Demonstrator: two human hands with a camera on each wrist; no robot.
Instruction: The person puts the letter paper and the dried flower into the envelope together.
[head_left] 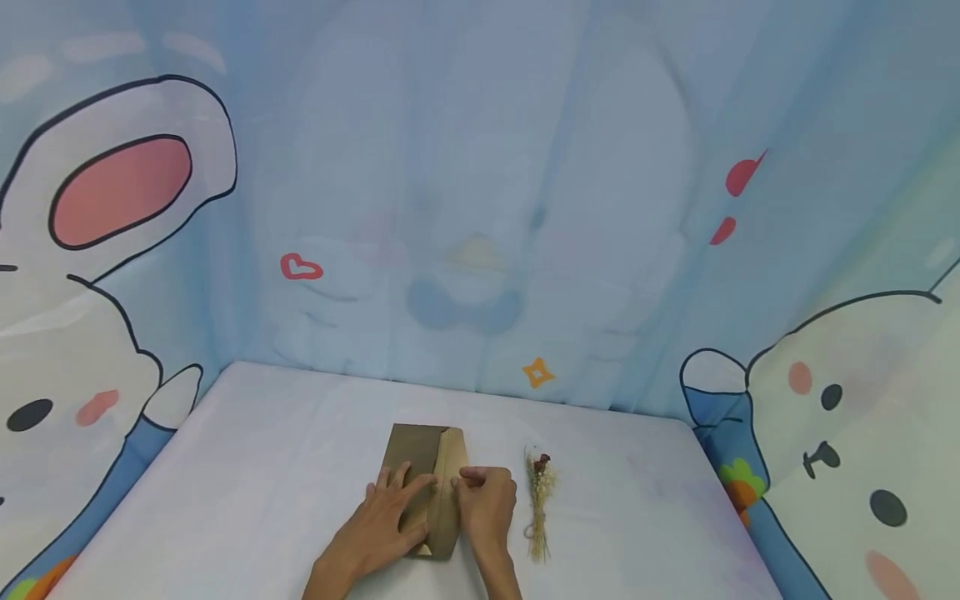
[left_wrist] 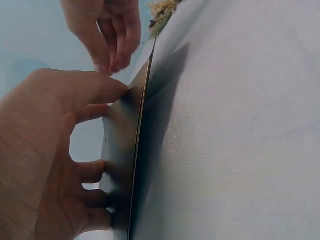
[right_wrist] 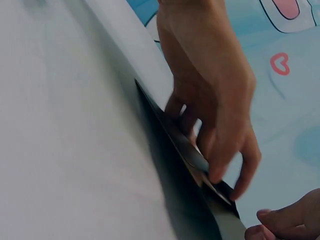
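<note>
A gold-bronze paper envelope (head_left: 414,446) lies on the white-covered table, its lighter flap (head_left: 450,467) along the right side. My left hand (head_left: 382,521) rests across the envelope with fingers spread and their tips pressing on it. In the left wrist view, the left thumb (left_wrist: 102,87) lies near the envelope's edge. My right hand (head_left: 487,504) is over the flap's right edge, its fingers curled in and thumb and fingertips close together. Whether those fingertips pinch anything, I cannot tell. In the right wrist view, the right hand (right_wrist: 292,220) shows only partly at the lower right.
A small tied bunch of dried flowers (head_left: 538,500) with dark red blooms lies just right of the right hand. The white tabletop (head_left: 637,500) extends to both sides. Behind it hangs a blue curtain (head_left: 465,167) printed with cartoon animals.
</note>
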